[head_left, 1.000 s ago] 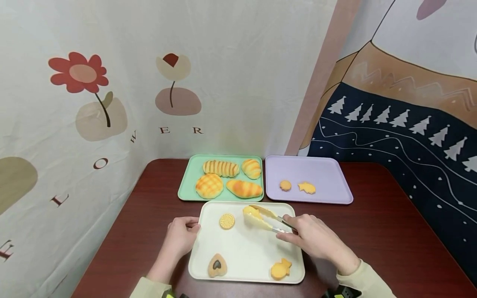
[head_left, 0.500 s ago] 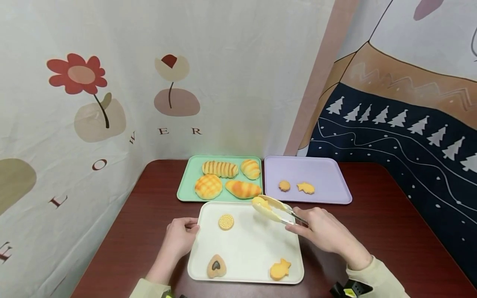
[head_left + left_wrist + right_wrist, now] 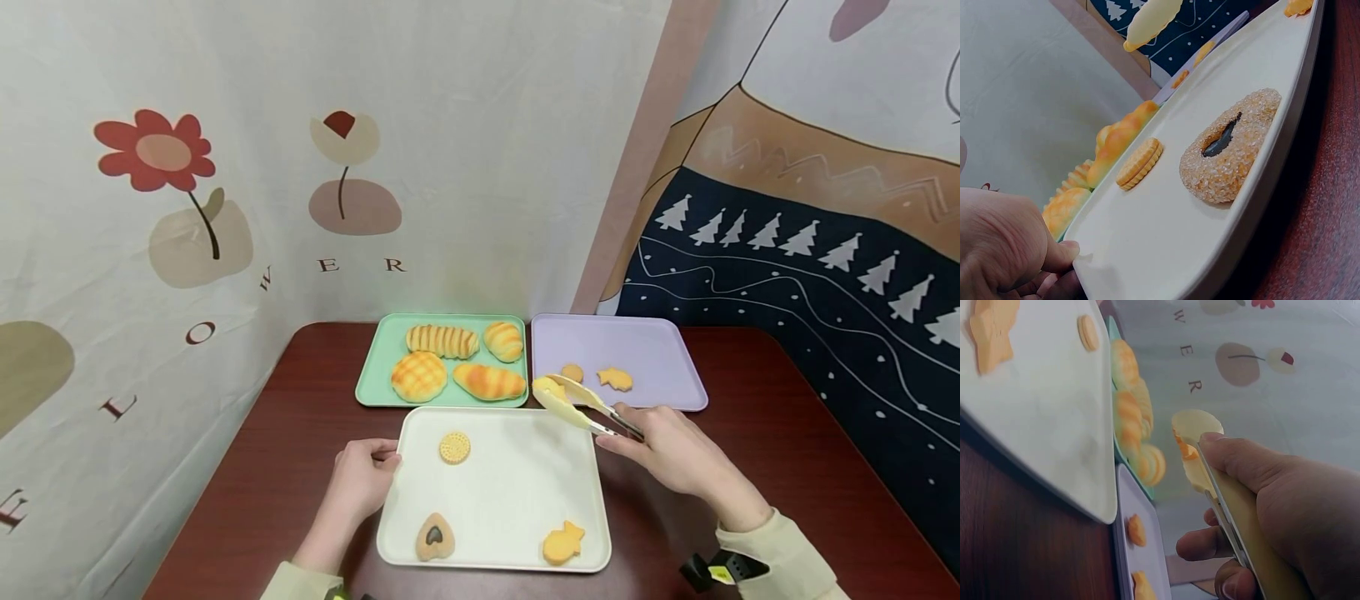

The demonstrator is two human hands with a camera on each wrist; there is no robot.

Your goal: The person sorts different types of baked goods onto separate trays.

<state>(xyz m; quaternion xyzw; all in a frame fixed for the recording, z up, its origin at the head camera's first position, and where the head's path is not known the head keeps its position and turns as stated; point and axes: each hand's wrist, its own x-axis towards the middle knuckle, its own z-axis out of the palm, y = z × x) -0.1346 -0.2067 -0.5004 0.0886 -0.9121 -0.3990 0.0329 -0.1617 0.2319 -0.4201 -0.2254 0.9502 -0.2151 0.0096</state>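
Note:
My left hand [image 3: 362,479] grips the left rim of the white tray [image 3: 495,492], its thumb on the rim in the left wrist view. My right hand [image 3: 671,454] holds tongs [image 3: 592,402] with pale yellow tips, their ends over the near-left corner of the purple tray [image 3: 652,346]. Between the tips is an orange-yellow cookie [image 3: 1188,451], mostly covered by them. On the white tray lie a round sandwich cookie [image 3: 454,447], a sugared heart cookie [image 3: 1235,150] with a dark centre, and a fish-shaped cookie [image 3: 563,542].
A small round cookie [image 3: 572,372] and another fish-shaped cookie [image 3: 616,379] lie on the purple tray. Left of it, a green tray [image 3: 378,387] carries several bread rolls, among them a long striped loaf [image 3: 442,341]. A printed cloth [image 3: 480,167] hangs behind the dark red table [image 3: 292,433].
My right hand has carried the tongs and cookie right and away from me, from above the white tray to the purple tray's near corner. The left hand stays on the rim.

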